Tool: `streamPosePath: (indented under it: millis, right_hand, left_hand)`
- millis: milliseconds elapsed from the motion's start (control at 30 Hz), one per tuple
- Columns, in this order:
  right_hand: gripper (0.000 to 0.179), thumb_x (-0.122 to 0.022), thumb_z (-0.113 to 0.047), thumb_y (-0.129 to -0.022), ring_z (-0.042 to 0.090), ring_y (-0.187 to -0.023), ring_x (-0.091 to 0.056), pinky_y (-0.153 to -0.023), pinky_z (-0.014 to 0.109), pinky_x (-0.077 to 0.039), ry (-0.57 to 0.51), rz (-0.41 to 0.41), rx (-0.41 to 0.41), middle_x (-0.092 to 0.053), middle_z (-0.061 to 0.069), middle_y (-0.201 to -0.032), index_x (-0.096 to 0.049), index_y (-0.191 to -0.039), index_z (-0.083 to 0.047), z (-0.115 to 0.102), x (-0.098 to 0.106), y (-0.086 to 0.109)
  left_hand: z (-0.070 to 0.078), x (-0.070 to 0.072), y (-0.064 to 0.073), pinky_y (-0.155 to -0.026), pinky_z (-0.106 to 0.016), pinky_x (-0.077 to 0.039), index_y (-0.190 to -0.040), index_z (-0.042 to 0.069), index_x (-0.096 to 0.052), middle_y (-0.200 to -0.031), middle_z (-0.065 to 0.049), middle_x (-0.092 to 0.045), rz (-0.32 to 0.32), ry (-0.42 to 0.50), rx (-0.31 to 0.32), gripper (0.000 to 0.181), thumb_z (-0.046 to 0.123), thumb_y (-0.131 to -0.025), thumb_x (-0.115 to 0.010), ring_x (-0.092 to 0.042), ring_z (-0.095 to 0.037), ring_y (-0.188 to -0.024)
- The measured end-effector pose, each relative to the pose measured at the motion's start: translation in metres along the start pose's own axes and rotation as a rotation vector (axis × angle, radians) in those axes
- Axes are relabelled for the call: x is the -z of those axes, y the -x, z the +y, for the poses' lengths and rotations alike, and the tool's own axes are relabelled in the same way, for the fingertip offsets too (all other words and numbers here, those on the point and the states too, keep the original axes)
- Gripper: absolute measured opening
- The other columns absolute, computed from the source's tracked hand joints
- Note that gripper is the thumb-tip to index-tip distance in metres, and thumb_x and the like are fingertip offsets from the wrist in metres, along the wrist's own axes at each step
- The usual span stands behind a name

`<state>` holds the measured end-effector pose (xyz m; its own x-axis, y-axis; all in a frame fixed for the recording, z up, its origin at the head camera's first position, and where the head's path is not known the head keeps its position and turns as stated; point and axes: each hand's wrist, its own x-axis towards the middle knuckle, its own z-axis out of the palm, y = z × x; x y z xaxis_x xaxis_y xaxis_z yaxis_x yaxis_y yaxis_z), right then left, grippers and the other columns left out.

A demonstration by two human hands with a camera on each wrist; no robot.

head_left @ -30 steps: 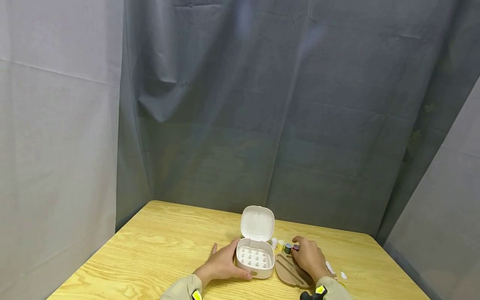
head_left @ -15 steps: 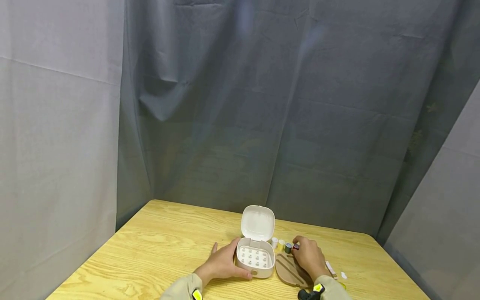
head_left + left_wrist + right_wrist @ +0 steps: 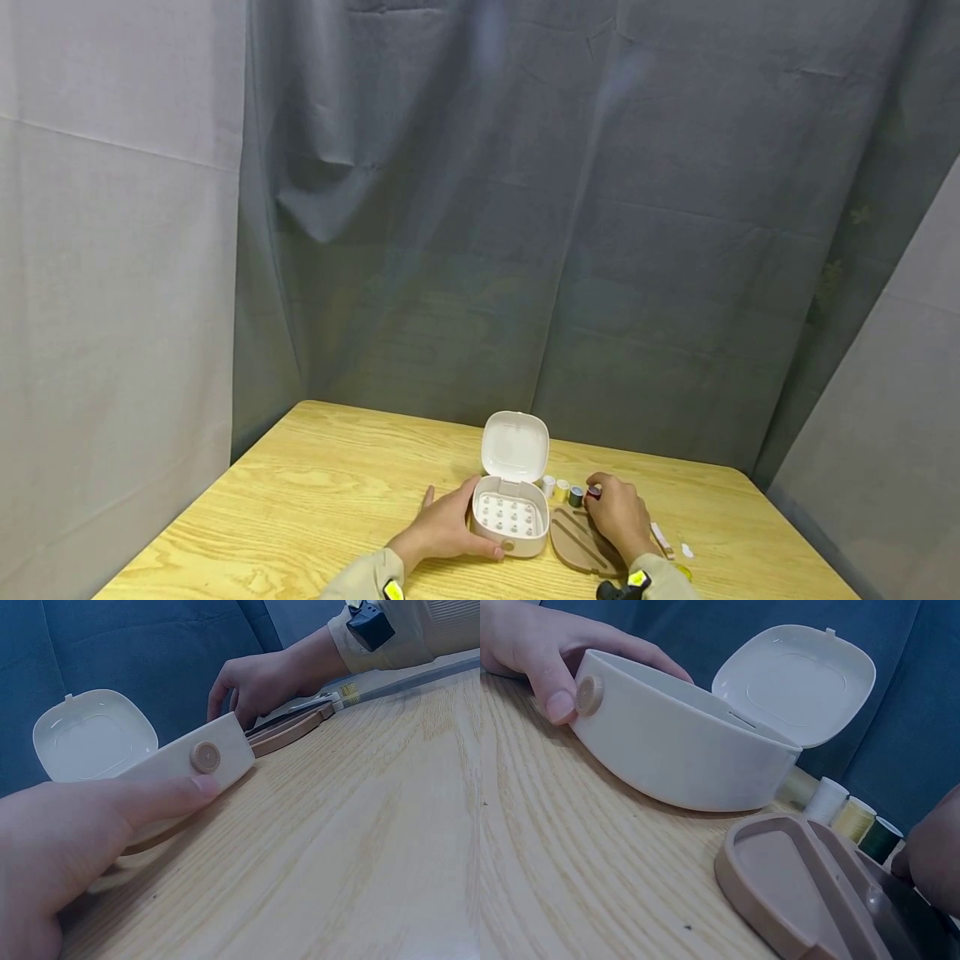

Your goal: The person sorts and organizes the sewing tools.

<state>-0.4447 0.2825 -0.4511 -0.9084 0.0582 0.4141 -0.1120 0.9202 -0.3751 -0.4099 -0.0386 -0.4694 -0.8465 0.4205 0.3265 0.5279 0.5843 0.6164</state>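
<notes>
A white sewing box (image 3: 511,540) stands with its lid (image 3: 515,447) raised; rows of small pegs show inside. My left hand (image 3: 448,527) grips its left side, the thumb (image 3: 176,796) along the front beside the round button (image 3: 205,757). To the right of the box, a white thread spool (image 3: 826,799), a yellow one (image 3: 854,818) and a dark green one (image 3: 880,838) stand in a row. At the row's right end, my right hand (image 3: 621,515) pinches a dark red thread spool (image 3: 594,492), partly hidden by the fingers.
A brown grooved tray (image 3: 576,546) lies right of the box, partly beneath my right forearm. Beyond it are a white strip-like item (image 3: 660,534), a small white piece (image 3: 687,550) and something yellow near my right sleeve. Grey curtains (image 3: 420,250) hang behind the wooden table (image 3: 337,467).
My right hand and the dark red spool have shifted very slightly up and to the right. The left hand and the box have stayed in place.
</notes>
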Motion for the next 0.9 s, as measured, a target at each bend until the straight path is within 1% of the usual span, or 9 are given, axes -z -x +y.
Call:
streamPosePath:
  millis: [200,367,533,700,900]
  right_hand:
    - [0.024,-0.075,-0.009,-0.09,0.033,-0.072,-0.068,-0.056,0.053,-0.054,0.002,0.011,-0.01,-0.073,0.016,-0.097,-0.075,-0.114,-0.007,-0.001,0.002,0.001]
    - [0.024,-0.076,-0.01,-0.089,0.033,-0.073,-0.068,-0.057,0.053,-0.054,-0.004,0.028,-0.007,-0.074,0.014,-0.097,-0.076,-0.114,-0.009,-0.002,0.005,0.0]
    - [0.027,-0.077,-0.011,-0.088,0.035,-0.075,-0.069,-0.057,0.055,-0.054,-0.003,0.062,0.024,-0.074,0.016,-0.099,-0.076,-0.115,-0.01,-0.004,0.013,0.0]
    - [0.027,-0.077,-0.013,-0.088,0.036,-0.078,-0.069,-0.059,0.056,-0.054,0.01,0.084,0.057,-0.075,0.016,-0.102,-0.076,-0.115,-0.009,-0.007,0.019,0.001]
    - [0.027,-0.079,-0.013,-0.087,0.035,-0.076,-0.069,-0.057,0.055,-0.053,0.016,0.105,0.083,-0.075,0.015,-0.1,-0.076,-0.114,-0.009,-0.01,0.021,0.0]
  left_hand:
    - [0.0,-0.001,0.001,-0.112,-0.078,-0.005,-0.158,0.009,-0.038,-0.15,-0.01,-0.055,0.002,0.011,-0.002,0.119,0.064,-0.067,-0.09,-0.05,-0.031,-0.138]
    - [-0.003,-0.003,0.001,-0.113,-0.077,-0.005,-0.158,0.009,-0.038,-0.15,-0.008,-0.055,0.001,0.01,0.008,0.12,0.066,-0.066,-0.09,-0.049,-0.029,-0.139]
    - [-0.004,-0.004,-0.001,-0.112,-0.078,-0.005,-0.158,0.011,-0.038,-0.15,-0.006,-0.055,0.003,0.004,0.004,0.119,0.066,-0.065,-0.09,-0.05,-0.027,-0.138]
    - [-0.003,-0.003,-0.001,-0.112,-0.078,-0.004,-0.157,0.01,-0.038,-0.151,-0.008,-0.055,0.008,0.007,-0.008,0.118,0.064,-0.067,-0.091,-0.049,-0.029,-0.139]
    - [-0.002,-0.002,0.0,-0.112,-0.078,-0.004,-0.157,0.01,-0.039,-0.149,-0.008,-0.056,0.006,0.019,-0.01,0.117,0.064,-0.067,-0.09,-0.049,-0.028,-0.139]
